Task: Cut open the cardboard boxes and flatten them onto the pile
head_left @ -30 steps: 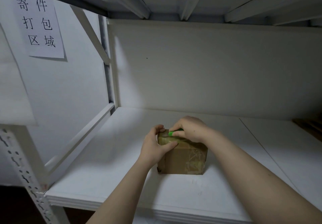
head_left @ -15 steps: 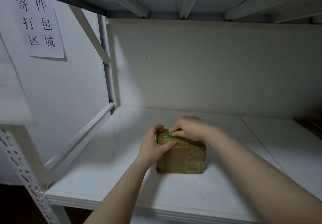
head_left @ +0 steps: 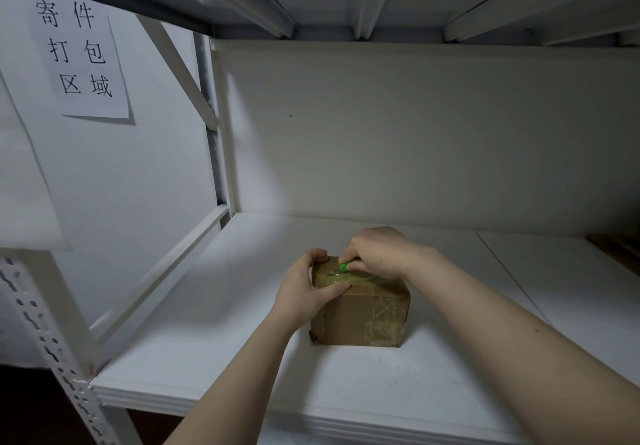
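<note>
The box (head_left: 360, 309) sits sealed near the middle of the white shelf (head_left: 207, 323), its top crossed by glossy tape (head_left: 337, 276) and more tape patching its front face at about 4 o'clock. The left hand (head_left: 304, 297) clamps the box's 9 o'clock end, fingers curled over the far top edge and thumb (head_left: 334, 290) lying flat across the tape on the near side. The right hand (head_left: 375, 252) comes in from 3 o'clock, closed tight round a green cutter (head_left: 344, 266), only the tip of which shows; the blade seems to meet the tape near the top's middle, though it is too small to be sure.

The main risk, as I judge it, is to the thumb: it lies close to the cutter's tip and roughly in the cut's path toward 9 o'clock. A slip on slick tape could run the blade into it. Pressing hard could also push the small, light box along the smooth shelf, or drive the blade too deep. At 2 o'clock, at the frame's edge, something brown (head_left: 616, 248) lies on the shelf, perhaps the pile; I cannot tell.
</note>
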